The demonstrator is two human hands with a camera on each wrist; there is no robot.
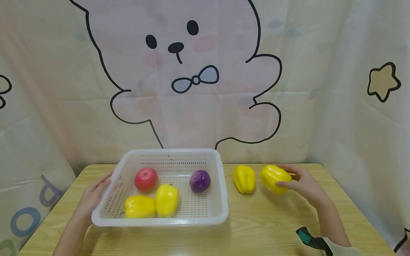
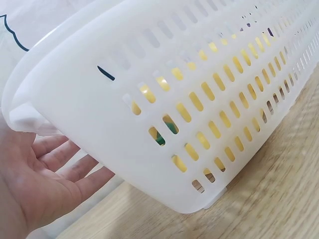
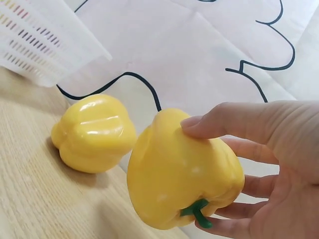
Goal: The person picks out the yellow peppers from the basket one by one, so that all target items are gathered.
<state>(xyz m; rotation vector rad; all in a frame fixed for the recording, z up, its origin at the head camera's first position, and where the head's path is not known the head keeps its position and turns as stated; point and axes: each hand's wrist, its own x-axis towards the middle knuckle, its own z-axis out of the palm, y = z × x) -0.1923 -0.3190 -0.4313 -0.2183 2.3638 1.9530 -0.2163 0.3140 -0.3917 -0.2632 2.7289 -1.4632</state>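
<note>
In the head view, my left hand (image 1: 95, 195) is at the left end of a white perforated plastic basket (image 1: 209, 220). The left wrist view shows its loosely extended fingers (image 2: 92, 183) against the end wall, below the rim. Inside the basket lie a red round fruit (image 1: 146, 180), a purple round item (image 1: 200, 181) and two yellow bell peppers, one on its side (image 1: 140, 206), another more upright (image 1: 167, 200). My right hand (image 1: 305, 184) grips another yellow bell pepper (image 3: 182, 169), thumb on one side and fingers on the other. Its green stem points toward the wrist camera.
A further yellow bell pepper (image 1: 244, 179) rests on the wooden table (image 1: 264, 232) between the basket and my right hand. Close behind the table hangs a curtain (image 1: 197, 117) printed with a bear; more printed cloth flanks both sides.
</note>
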